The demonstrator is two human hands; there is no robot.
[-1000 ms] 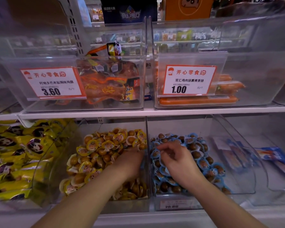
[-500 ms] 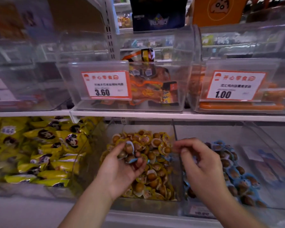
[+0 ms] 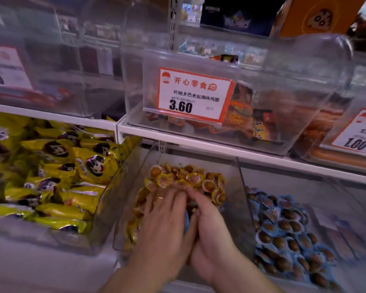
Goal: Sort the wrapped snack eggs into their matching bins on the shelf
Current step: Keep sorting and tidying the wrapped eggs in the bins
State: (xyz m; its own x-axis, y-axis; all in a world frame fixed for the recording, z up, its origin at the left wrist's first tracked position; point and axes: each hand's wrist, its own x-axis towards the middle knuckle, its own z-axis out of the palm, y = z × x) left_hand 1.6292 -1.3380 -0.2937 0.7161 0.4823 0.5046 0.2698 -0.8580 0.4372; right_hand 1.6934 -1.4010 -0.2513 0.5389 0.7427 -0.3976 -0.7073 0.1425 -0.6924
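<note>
Nearest to me, both forearms come up from the bottom edge and meet over the middle clear bin (image 3: 237,199) on the lower shelf. My left hand (image 3: 167,225) lies palm down on the heap of yellow-wrapped eggs (image 3: 186,178), its fingers (image 3: 173,199) stretched fairly straight and spread a little, a ring on one of them. My right hand (image 3: 211,235) presses against the left one, side to side, fingers (image 3: 195,200) pointing forward and slightly bent over the same heap. Between the two hands a bit of blue wrapper (image 3: 186,222) shows; it looks like a blue-wrapped piece caught there, but I cannot tell which hand, if either, actually pinches it, since the hands cover it and the view is blurred.

Just right of this bin, behind a clear divider wall, the next bin (image 3: 244,178) holds the blue-wrapped eggs (image 3: 283,225), dark brown eggs in blue wrappers, piled toward the front. To the left, another bin is full of yellow snack bags (image 3: 57,172) printed with a cartoon face.

Farther off, the white shelf edge (image 3: 220,144) runs across, and above it stands a clear upper bin (image 3: 304,81) with orange packets (image 3: 241,115) inside and a red-bordered price tag (image 3: 193,95) reading 3.60. A second tag (image 3: 357,136) reading 1.00 shows at the right edge, and an orange carton (image 3: 317,15) stands at the top.
</note>
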